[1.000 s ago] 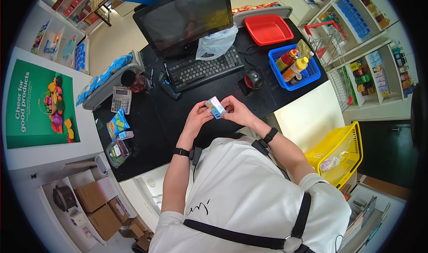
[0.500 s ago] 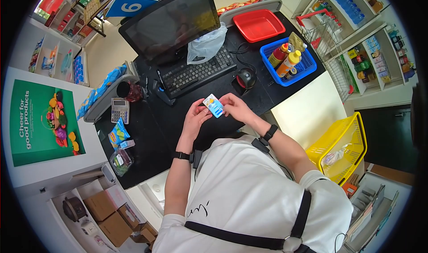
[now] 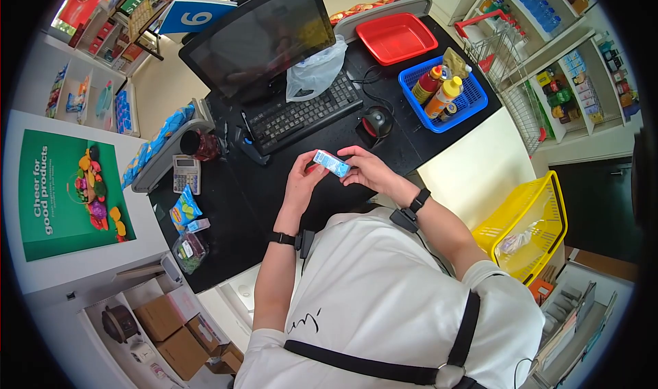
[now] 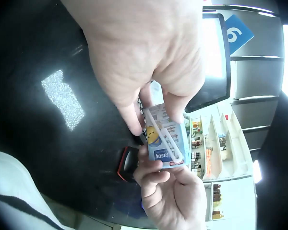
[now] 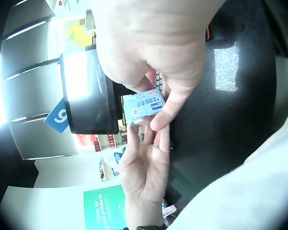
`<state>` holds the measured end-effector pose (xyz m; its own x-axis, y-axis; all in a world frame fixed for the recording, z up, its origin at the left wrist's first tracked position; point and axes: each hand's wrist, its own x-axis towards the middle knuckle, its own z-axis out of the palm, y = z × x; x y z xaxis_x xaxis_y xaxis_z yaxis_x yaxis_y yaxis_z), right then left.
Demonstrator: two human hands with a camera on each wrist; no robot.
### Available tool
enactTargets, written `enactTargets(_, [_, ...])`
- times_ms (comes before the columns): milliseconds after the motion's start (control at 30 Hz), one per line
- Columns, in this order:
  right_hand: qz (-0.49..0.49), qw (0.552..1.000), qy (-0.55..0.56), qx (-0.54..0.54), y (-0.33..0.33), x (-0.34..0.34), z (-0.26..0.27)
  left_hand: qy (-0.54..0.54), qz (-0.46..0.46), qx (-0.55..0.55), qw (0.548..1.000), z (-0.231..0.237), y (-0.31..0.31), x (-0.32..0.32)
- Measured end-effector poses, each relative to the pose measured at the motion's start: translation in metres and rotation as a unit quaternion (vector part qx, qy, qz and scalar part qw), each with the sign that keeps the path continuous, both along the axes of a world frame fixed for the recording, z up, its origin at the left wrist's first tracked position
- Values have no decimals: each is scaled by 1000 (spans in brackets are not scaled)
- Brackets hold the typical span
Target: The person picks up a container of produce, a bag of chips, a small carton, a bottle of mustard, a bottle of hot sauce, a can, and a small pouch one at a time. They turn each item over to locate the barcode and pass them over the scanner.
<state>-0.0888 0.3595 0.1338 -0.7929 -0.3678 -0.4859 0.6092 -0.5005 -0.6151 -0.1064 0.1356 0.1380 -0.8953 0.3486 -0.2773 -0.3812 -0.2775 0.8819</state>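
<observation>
Above the black counter, both hands hold a small light-blue drink carton (image 3: 331, 163) between them. The left hand (image 3: 300, 185) pinches one end of it with thumb and fingers. At the opposite end, the right hand (image 3: 374, 172) grips it with its fingertips. In the left wrist view a wrapped straw (image 4: 169, 143) lies slantwise across one broad face, beside a yellow cartoon figure and the letters "tasoy". The right wrist view shows another blue printed face of the carton (image 5: 143, 104), partly covered by the fingers.
A keyboard (image 3: 305, 118) and mouse (image 3: 375, 123) lie beyond the hands, below a monitor (image 3: 264, 39). To the right are a blue basket (image 3: 473, 102) with bottles and a red tray (image 3: 396, 39). A chip bag (image 3: 184, 209), small box (image 3: 199, 225) and clear produce box (image 3: 190, 252) lie left.
The hands have rotated the carton: its broad face showed to the head camera half a second ago, and a narrower side shows now. Both hands still hold it. The head view has shifted slightly.
</observation>
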Motion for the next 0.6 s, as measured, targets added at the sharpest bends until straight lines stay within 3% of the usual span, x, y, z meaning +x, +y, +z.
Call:
enactTargets(233, [54,998,-29,-17,3,1,-1,-69,1,-41,997,-17,4,-7])
enactTargets(367, [66,995,-9,73,3,5,-22,-98,-23,-92,991,-33,11,-20])
enactTargets(500, [43,995,-81,43,14,2,-29,-103,-39,-102,989,-41,26,-34])
enactTargets(600, [-28,993,-110,-42,24,1,-30,-88,-32,-122,988,-29,43,-41])
